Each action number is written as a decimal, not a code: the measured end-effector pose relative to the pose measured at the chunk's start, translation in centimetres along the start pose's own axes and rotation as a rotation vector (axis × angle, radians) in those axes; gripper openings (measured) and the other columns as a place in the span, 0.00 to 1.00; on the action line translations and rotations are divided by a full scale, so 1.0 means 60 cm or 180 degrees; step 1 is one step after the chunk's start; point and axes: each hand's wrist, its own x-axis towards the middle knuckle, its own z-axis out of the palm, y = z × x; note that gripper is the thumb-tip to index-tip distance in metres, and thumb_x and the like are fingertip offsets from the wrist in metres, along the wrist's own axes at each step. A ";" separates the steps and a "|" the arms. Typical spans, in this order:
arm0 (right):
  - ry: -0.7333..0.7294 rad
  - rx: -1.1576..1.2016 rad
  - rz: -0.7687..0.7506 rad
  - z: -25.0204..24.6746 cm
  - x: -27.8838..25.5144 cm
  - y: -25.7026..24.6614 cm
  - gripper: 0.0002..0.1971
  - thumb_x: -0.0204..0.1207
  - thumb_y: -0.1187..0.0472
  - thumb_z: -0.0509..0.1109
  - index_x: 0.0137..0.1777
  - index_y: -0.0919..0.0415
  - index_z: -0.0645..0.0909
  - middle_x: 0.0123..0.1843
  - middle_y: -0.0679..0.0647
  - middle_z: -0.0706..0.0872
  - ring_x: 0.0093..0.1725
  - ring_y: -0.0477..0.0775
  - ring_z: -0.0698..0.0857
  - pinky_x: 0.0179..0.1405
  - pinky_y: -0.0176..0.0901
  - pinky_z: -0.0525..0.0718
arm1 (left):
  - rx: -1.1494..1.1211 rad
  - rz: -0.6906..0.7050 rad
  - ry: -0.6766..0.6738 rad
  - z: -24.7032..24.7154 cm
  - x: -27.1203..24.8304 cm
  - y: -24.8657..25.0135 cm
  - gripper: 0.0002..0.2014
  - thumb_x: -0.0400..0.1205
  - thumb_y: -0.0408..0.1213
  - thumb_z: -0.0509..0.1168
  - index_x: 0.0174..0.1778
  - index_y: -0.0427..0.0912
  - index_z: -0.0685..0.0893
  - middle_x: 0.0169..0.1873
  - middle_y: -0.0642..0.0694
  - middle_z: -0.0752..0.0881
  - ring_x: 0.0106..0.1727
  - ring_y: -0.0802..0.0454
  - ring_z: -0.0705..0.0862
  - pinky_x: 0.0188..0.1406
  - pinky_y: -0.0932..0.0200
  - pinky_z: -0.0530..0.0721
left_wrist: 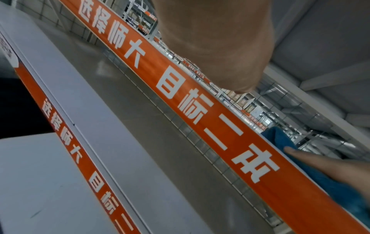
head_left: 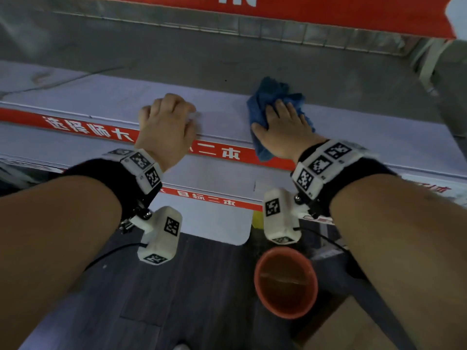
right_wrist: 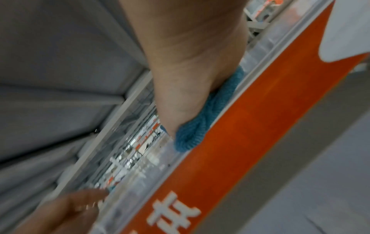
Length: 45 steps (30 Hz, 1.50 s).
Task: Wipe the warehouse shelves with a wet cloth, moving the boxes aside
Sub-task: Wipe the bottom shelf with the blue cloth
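A crumpled blue cloth (head_left: 273,97) lies on the pale shelf board (head_left: 227,120). My right hand (head_left: 285,127) lies flat on the cloth and presses it down, thumb spread to the left. The right wrist view shows the cloth (right_wrist: 200,126) bunched under the palm at the shelf's front lip. My left hand (head_left: 166,120) rests on the same shelf to the left, fingers curled under, with nothing seen in it. In the left wrist view the cloth (left_wrist: 280,139) shows beyond the red strip. No boxes are in view on this shelf.
Red label strips (head_left: 217,152) with white characters run along the shelf fronts. An orange bucket (head_left: 285,281) holding water stands on the dark floor below my right wrist. Wire mesh (head_left: 278,31) backs the shelf. A lower shelf (head_left: 214,223) juts out beneath.
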 end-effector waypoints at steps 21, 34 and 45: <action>0.0243 -0.0199 0.0590 -0.021 0.114 -0.026 0.35 0.81 0.33 0.43 0.82 0.50 0.54 0.85 0.59 0.50 0.81 0.68 0.56 0.78 0.64 0.60 | -0.0502 -0.0088 0.0378 0.027 0.105 -0.059 0.15 0.83 0.49 0.55 0.61 0.47 0.79 0.62 0.42 0.74 0.66 0.42 0.71 0.66 0.47 0.62; -0.0468 0.0527 0.0058 -0.012 0.281 -0.142 0.49 0.58 0.18 0.40 0.82 0.35 0.48 0.86 0.46 0.48 0.84 0.59 0.53 0.80 0.64 0.54 | -0.0367 -0.0421 0.0513 -0.009 0.103 -0.200 0.17 0.81 0.50 0.59 0.60 0.46 0.81 0.63 0.41 0.74 0.67 0.40 0.71 0.69 0.46 0.61; -0.0440 -0.0238 -0.0347 -0.019 0.220 -0.181 0.27 0.87 0.47 0.42 0.85 0.49 0.44 0.86 0.54 0.44 0.85 0.61 0.47 0.83 0.60 0.47 | -0.0266 -0.0283 0.0456 -0.022 0.081 -0.185 0.14 0.82 0.48 0.57 0.57 0.46 0.82 0.62 0.41 0.76 0.66 0.40 0.72 0.66 0.45 0.62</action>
